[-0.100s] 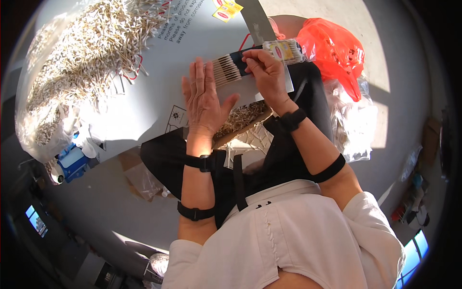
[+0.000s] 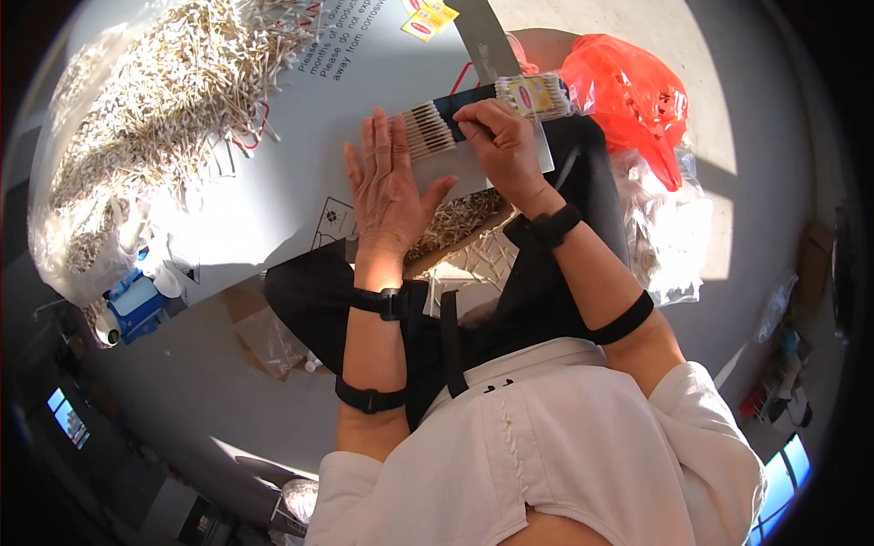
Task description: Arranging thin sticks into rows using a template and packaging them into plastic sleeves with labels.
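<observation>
Head view: I see the left hand [image 2: 386, 198] flattened by the cotton swabs [image 2: 428, 130]; I can't tell whether the right hand [image 2: 505, 153] grips; its bump could skew them.

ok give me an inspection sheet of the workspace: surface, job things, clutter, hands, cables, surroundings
Surface: light grey tabletop, printed markings, partly sunlit.
Job's things: row of swabs lying side by side between the hands; swab bundle with a yellow label, right of the row.
Clutter: heap of loose swabs in a clear bag on the left; yellow cards at the far side.
Hands: left hand spread, at the row's left end; right hand with fingers bent, near its right end; grip unclear.
Cables: nothing seen.
Surroundings: red bag and clear plastic on the right; floor partly sunlit.
</observation>
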Demonstrator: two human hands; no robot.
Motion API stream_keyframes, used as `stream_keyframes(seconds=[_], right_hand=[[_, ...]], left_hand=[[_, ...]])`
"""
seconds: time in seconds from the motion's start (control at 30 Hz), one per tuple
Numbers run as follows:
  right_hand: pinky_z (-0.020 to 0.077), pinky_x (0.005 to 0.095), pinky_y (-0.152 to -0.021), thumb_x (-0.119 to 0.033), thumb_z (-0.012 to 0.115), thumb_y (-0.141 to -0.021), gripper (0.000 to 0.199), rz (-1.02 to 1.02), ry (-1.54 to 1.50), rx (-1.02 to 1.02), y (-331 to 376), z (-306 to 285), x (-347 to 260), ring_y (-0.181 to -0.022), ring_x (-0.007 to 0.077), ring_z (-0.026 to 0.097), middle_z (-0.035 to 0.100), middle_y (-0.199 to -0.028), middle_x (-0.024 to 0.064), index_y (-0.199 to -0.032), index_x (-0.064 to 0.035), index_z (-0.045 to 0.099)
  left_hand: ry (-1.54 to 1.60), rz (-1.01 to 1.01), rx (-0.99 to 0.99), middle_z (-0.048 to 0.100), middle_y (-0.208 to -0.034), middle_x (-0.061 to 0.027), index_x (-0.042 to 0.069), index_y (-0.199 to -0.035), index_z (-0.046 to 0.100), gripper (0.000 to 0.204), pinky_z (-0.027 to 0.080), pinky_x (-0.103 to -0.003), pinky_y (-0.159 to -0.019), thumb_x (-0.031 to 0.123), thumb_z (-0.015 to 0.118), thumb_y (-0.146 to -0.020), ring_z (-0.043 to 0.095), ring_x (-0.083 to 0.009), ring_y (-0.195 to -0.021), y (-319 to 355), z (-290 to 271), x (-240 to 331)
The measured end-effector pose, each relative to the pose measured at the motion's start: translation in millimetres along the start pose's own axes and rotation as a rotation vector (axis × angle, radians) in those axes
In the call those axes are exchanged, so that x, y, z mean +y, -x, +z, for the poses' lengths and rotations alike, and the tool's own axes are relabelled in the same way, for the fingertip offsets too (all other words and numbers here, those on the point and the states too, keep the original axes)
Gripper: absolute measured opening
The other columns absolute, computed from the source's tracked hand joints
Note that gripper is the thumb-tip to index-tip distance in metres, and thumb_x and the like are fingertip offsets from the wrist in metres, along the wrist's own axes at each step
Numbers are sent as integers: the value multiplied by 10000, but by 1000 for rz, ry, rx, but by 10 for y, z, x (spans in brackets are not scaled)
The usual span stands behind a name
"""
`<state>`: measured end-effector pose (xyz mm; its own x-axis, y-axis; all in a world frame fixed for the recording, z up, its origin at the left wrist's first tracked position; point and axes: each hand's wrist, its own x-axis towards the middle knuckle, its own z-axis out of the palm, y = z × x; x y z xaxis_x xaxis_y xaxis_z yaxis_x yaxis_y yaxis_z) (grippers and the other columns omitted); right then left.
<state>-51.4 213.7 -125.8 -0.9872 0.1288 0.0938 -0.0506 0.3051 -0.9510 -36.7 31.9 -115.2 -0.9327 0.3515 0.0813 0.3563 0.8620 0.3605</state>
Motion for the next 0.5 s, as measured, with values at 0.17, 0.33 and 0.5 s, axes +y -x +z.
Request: stream_keyframes(seconds=[0.17, 0.33, 0.5], right_hand=[[483, 327, -635, -22, 657, -836, 80, -155, 263, -85, 48, -15, -49, -729, 262, 629, 590, -818, 94, -913, -34, 679], [503, 389, -626, -98, 667, -818, 28, -233, 300, -64, 60, 13, -15, -742, 301, 627, 583, -803, 72, -842, -85, 661], [505, 390, -622, -105, 669, -815, 29, -250, 323, -63, 66, 17, -13, -744, 297, 629, 585, -803, 69, -839, -90, 663]], left_hand=[[-89, 2, -22, 180, -1606, -149, 69, -1538, 213, 920, 98, -540, -1184, 599, 560, -870, 160, -302, -1490, 6, 80, -13], [-99, -11, -28, 192, -1603, -140, 76, -1537, 218, 899, 101, -536, -1185, 580, 563, -877, 167, -303, -1488, 8, 95, -6], [-99, -12, -23, 195, -1602, -139, 77, -1536, 220, 886, 102, -536, -1186, 565, 565, -882, 170, -304, -1487, 8, 104, -15]])
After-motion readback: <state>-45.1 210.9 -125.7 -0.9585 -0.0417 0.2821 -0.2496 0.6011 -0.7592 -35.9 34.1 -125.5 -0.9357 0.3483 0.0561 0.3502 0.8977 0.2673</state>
